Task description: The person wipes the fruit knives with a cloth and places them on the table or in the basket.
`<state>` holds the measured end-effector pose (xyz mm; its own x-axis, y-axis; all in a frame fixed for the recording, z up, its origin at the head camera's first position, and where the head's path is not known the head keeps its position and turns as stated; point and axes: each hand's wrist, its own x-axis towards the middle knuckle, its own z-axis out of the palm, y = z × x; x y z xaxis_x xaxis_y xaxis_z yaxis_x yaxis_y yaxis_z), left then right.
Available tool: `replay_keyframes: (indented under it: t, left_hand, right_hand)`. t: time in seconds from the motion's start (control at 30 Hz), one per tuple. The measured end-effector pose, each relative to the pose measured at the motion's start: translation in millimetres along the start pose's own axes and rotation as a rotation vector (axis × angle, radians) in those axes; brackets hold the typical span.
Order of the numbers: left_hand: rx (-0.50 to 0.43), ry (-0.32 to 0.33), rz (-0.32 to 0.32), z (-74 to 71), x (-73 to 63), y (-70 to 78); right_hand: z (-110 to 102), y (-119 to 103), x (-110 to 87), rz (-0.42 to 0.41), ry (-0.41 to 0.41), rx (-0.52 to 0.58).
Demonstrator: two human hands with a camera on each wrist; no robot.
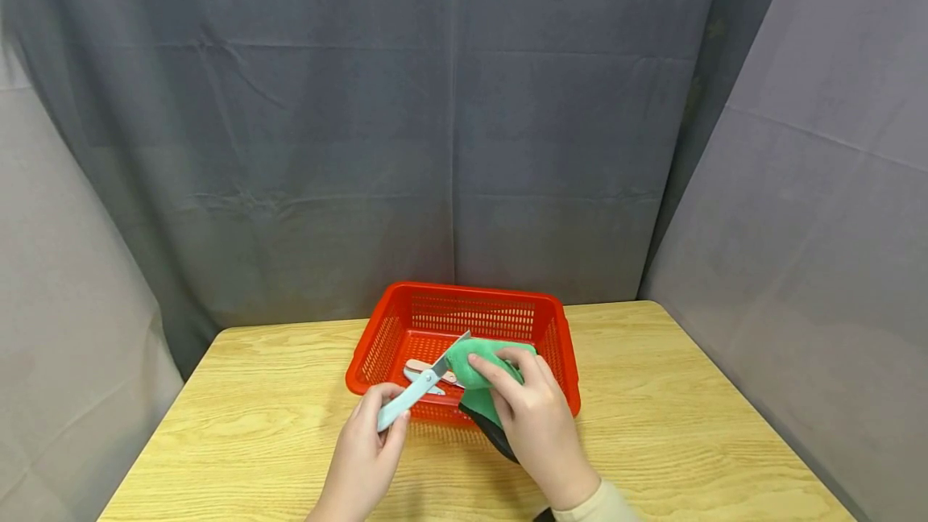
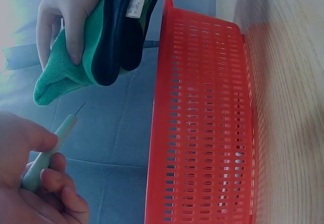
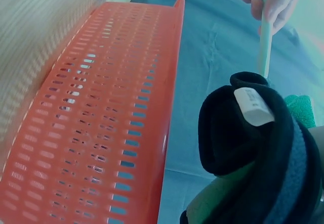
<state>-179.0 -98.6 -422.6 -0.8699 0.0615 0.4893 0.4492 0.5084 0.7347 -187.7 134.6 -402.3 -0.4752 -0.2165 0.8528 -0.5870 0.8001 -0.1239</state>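
Observation:
A folding knife (image 1: pixel 408 403) with a pale blue handle and its blade folded out is gripped at the handle by my left hand (image 1: pixel 362 445). Its blade (image 1: pixel 441 366) points away, up and to the right. My right hand (image 1: pixel 540 419) holds a bunched green cloth (image 1: pixel 478 359) with a black edge, close beside the blade. Whether the cloth touches the blade, I cannot tell. In the left wrist view the knife (image 2: pixel 48 158) is seen edge-on below the cloth (image 2: pixel 61 75). A white label (image 3: pixel 253 106) shows on the black edge in the right wrist view.
A red slotted plastic basket (image 1: pixel 471 291) stands on the wooden table (image 1: pixel 275 417), just beyond my hands. Inside it lie a pink-handled piece (image 1: pixel 419 365) and a pale blue one (image 1: pixel 438 391), partly covered. Grey curtains (image 1: pixel 326 143) hang behind and at the sides.

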Motion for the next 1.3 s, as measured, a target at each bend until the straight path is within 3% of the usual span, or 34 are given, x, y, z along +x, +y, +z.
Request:
replay_keyframes:
  t: [0.63, 0.87, 1.3]
  left_hand:
    - [0.003, -0.020, -0.009, 1.8, 1.5, 2.8]
    - [-0.004, -0.019, 0.019, 2.6, 1.2, 1.7]
    - [-0.020, -0.001, 0.081, 2.4, -0.6, 3.0]
  right_hand:
    - [9.3, -4.5, -4.9, -0.011, -0.096, 0.044]
    - [10.4, -4.9, -4.2, -0.032, -0.065, 0.037]
    - [9.8, 0.1, -3.8, 0.035, -0.064, -0.011]
